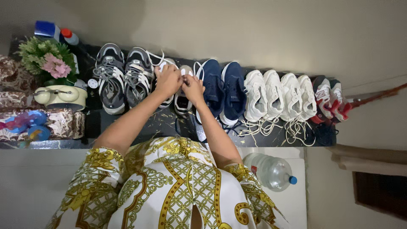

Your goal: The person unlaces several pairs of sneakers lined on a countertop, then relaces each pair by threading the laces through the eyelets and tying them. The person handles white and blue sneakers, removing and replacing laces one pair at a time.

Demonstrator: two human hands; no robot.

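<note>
White laces (pixel 157 57) are pinched by both hands (pixel 181 82) over a pale shoe (pixel 183 101) on the dark shelf (pixel 165 125) against a beige wall (pixel 254 29).

Dim, warm indoor light falls unevenly: the plain beige wall (pixel 254 29) brightens on the right, while a soft shadow darkens its upper left. The dark glossy bench (pixel 165 123) shows faint reflections. Edges look slightly soft, perhaps from wide-angle distortion.

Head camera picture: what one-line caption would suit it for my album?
Both hands, left hand and right hand, work white laces of a grey-white shoe in a row of sneakers on a dark shelf.
</note>
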